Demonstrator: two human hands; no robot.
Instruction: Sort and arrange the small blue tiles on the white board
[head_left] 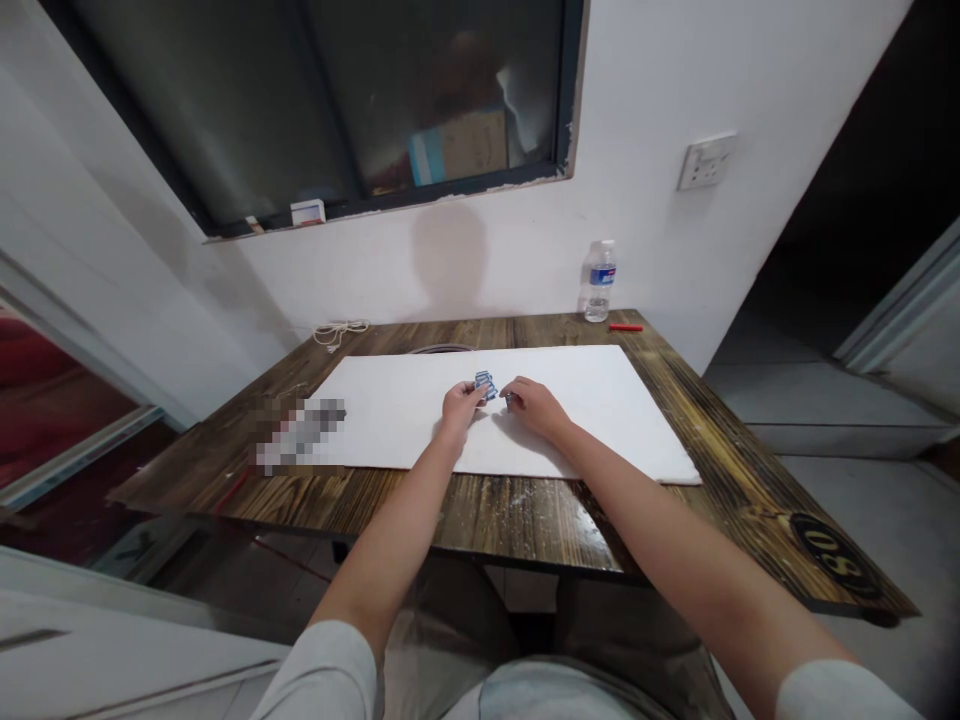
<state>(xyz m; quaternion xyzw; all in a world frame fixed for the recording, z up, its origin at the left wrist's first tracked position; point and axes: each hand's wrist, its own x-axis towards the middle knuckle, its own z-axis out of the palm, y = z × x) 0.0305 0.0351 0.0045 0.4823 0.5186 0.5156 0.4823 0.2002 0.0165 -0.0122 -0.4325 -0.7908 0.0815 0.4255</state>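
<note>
Over the white board (390, 410), my left hand (460, 408) is closed on a small fan of blue-and-white card-like pieces (485, 384). The thumb lies across their lower part; what is printed on them is too small to read. Just to the right, my right hand (531, 404) is closed in a pinch, its fingertips pointing left toward the pieces. Something small and bluish (509, 400) shows at those fingertips, mostly hidden by them. A narrow gap separates the two hands.
The dark wooden table (517, 515) bears a water bottle (598, 285) and a red stick-like object (625, 327) at the back right. A bundle of white cord (339, 331) lies back left. A blurred-out patch (304, 437) covers the board's left end. Behind stand a wall and window.
</note>
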